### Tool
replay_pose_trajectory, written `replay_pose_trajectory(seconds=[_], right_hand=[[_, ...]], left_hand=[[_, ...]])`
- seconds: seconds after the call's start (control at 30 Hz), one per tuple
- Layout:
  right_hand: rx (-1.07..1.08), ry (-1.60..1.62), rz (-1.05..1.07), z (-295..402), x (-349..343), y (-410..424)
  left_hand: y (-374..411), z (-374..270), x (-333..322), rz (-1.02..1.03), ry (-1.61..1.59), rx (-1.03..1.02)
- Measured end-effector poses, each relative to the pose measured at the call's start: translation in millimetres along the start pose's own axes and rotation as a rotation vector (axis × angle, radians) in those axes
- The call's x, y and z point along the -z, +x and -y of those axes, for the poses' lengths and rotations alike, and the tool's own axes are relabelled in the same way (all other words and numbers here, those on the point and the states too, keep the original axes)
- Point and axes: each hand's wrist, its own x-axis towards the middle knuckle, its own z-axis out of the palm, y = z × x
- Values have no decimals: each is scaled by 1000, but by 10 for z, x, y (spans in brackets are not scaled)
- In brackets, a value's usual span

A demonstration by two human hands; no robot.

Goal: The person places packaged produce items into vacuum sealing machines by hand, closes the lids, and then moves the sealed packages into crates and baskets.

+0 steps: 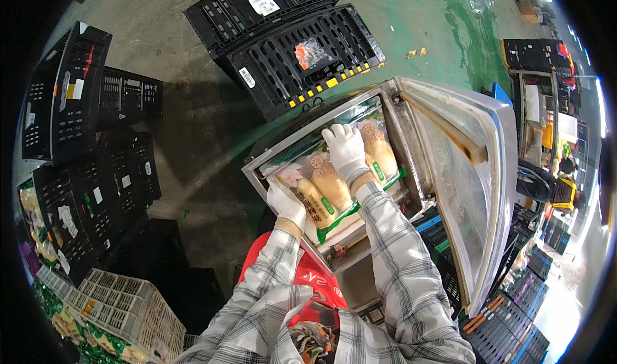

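Two clear plastic bags of peeled lotus root lie side by side in the chamber of a vacuum sealing machine [393,123]. The left bag [315,190] has a green edge and printed writing; the right bag [378,152] looks alike. My left hand [285,201], in a white glove, grips the left bag by its left side, its thumb out of sight. Between the two bags, my white-gloved right hand [344,152] lies palm down with fingers bent over the far part of the plastic. Its fingertips' hold is hidden. The transparent lid [467,171] stands raised at the right.
Black plastic crates [308,51] stand just beyond the machine, and more black crates [96,205] are stacked at left. A white crate [125,311] sits near bagged produce [101,340] at lower left. A person [549,185] is at far right, near loaded shelving [537,104].
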Motion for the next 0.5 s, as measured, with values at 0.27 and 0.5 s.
replay_pose_trajectory(seconds=[0.27, 0.5], right_hand=[[-203, 81, -204, 279, 395, -784], [-175, 203, -420, 826, 2393, -1977]], left_hand=[[-289, -228, 136, 214, -60, 116], [-393, -1119, 660, 370, 335, -248]])
